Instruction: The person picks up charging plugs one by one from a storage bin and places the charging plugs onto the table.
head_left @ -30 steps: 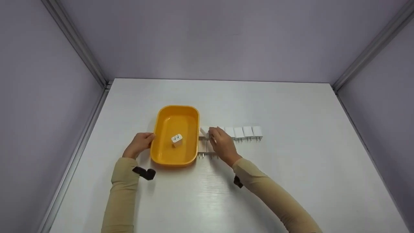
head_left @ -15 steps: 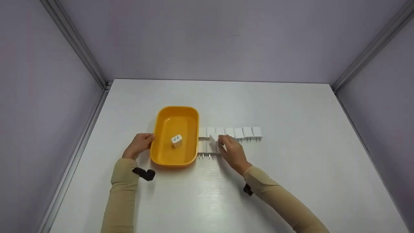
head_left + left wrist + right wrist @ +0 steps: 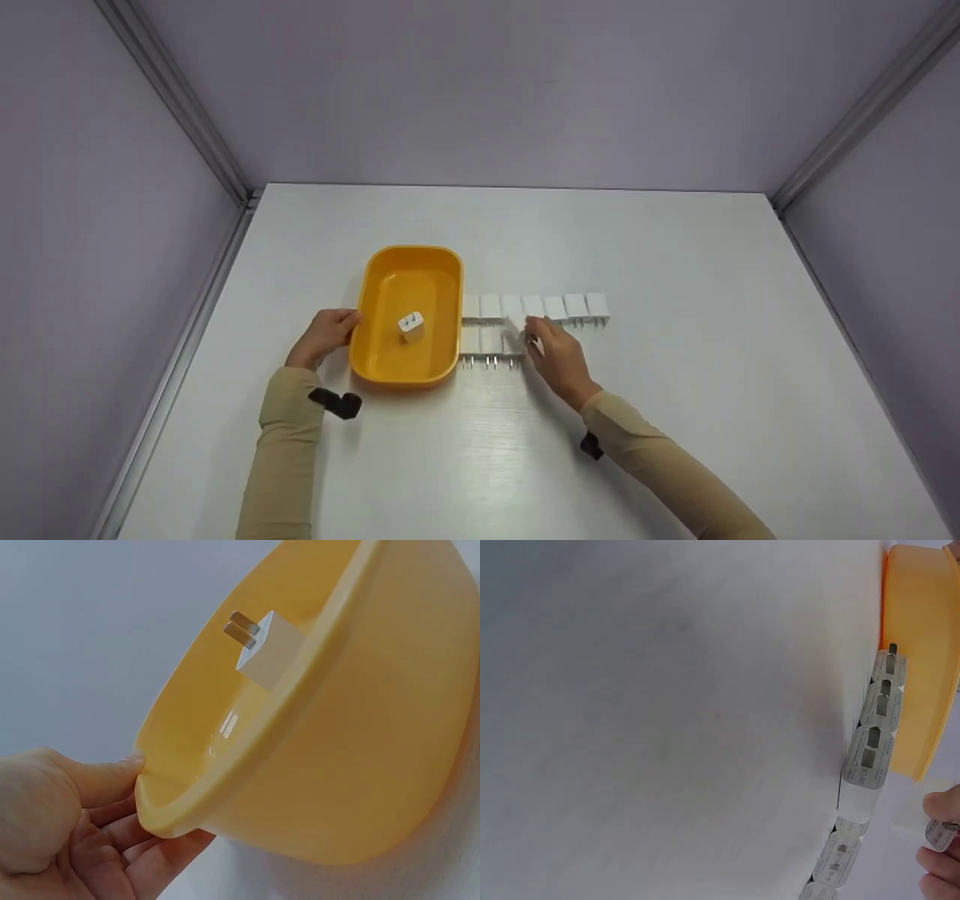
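A yellow plastic basin (image 3: 406, 281) stands left of the middle of the table. My left hand (image 3: 324, 337) pinches its left rim, thumb over the edge and fingers outside in the left wrist view. One white charger plug (image 3: 271, 652) stands inside the basin with its two prongs up. My right hand (image 3: 559, 356) holds another white charger (image 3: 515, 324), tilted, over the front row of chargers. Its prong end (image 3: 939, 835) shows between thumb and fingers in the right wrist view. The front row (image 3: 490, 341) and longer back row (image 3: 553, 307) lie right of the basin, prongs toward me.
The white tabletop (image 3: 480, 465) is bounded by pale walls at the back and sides, with metal frame rails at the corners. The basin's right wall hides the left ends of the rows. A black wrist camera (image 3: 336, 403) sits on the left sleeve.
My right hand has moved right and toward me, carrying the charger from the back row's left part to over the front row. The left hand and basin have stayed put.
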`<state>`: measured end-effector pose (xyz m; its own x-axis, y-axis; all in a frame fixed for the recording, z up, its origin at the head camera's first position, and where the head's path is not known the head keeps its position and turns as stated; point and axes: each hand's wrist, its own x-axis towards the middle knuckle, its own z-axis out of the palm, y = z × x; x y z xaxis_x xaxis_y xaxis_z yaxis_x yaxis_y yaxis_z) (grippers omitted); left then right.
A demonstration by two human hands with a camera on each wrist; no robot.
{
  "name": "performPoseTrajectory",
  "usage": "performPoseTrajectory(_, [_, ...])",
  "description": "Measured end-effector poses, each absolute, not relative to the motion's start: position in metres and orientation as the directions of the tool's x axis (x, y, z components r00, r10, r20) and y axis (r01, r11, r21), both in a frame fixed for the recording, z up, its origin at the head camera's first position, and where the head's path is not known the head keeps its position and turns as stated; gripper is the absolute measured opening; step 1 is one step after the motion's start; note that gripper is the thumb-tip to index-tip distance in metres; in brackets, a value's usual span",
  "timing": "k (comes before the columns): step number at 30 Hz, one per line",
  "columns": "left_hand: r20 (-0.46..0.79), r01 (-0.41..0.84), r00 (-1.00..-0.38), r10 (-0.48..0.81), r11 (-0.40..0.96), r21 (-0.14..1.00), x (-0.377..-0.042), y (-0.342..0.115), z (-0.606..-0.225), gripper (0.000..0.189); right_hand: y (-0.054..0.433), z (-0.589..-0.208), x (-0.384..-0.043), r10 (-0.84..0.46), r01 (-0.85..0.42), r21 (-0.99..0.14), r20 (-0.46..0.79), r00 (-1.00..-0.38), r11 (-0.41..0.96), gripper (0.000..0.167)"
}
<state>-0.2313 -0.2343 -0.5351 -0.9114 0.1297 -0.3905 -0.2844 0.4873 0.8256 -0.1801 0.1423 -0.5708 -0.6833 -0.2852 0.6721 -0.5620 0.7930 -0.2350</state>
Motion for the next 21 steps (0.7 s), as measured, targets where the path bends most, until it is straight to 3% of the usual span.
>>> performPoseTrajectory(9, [-0.386,-0.287,-0.914,0.126,0.473,0.833,-0.231,-0.234,-0.534,0.044,0.161,-0.572,-0.173,-0.250,-0.517,-0.258,0.649,-0.719,0.816,0.033])
performPoseTrajectory(21, [-0.390,-0.292,-0.912,0.128,0.466,0.835,-0.230,-0.232,-0.532,0.043,0.174,-0.581,-0.168,-0.263,-0.533,-0.234,0.671,-0.694,0.813,0.040])
